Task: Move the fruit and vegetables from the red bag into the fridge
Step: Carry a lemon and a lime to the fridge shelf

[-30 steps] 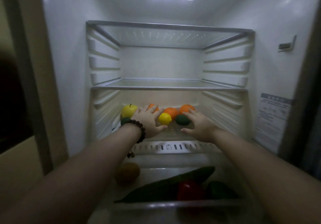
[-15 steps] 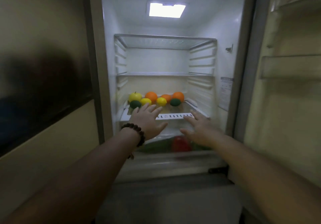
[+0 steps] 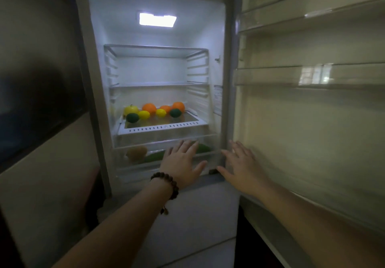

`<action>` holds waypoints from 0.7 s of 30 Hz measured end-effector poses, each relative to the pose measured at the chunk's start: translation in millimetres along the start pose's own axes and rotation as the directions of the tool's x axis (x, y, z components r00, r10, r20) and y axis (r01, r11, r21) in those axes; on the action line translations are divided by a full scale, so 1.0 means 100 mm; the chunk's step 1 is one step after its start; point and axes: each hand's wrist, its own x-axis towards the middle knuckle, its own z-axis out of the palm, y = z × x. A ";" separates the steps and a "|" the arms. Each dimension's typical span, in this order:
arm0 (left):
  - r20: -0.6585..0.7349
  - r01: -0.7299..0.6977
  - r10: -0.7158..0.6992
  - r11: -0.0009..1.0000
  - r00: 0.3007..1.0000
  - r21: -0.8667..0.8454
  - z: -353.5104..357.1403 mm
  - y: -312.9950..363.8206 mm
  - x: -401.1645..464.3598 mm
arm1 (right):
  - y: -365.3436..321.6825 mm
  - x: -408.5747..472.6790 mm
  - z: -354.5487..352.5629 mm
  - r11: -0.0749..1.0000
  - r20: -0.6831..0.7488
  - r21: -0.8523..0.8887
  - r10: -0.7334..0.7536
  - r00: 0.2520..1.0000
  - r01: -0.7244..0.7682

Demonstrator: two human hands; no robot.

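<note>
Both hands, left (image 3: 181, 161) and right (image 3: 241, 164), empty, fingers released and spread before open fridge (image 3: 158, 1). Fruit (image 3: 154, 110) on lower shelf (image 3: 166, 126); vegetables (image 3: 154, 156) in drawer (image 3: 133, 169).

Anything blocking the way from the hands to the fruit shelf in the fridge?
Nothing visible. The door stands open to the right; left hand and right hand are empty, below the fruit shelf, with open space up to it.

A home kitchen: open fridge (image 3: 158, 76) stocked with fruit (image 3: 149, 108).
</note>
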 end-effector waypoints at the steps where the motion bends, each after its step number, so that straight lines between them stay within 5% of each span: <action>1: 0.011 -0.017 0.017 1.000 1.000 -0.012 0.04 0.13 -0.03 | 0.06 -0.14 -0.04 1.000 -0.002 -0.009 0.026 1.000 -0.026; 12: 0.106 -0.239 0.267 0.945 0.958 -0.222 0.42 2.31 -0.74 | 1.01 -2.39 -0.71 0.946 -0.030 -0.116 0.300 0.953 -0.302; 17: 0.084 -0.371 0.440 0.833 0.894 -0.410 0.55 3.68 -1.61 | 1.30 -3.92 -1.18 0.851 -0.033 -0.093 0.517 0.855 -0.518; 21: 0.103 -0.475 0.604 0.710 0.790 -0.520 0.60 4.75 -2.43 | 1.48 -5.31 -1.59 0.695 -0.080 -0.128 0.703 0.706 -0.707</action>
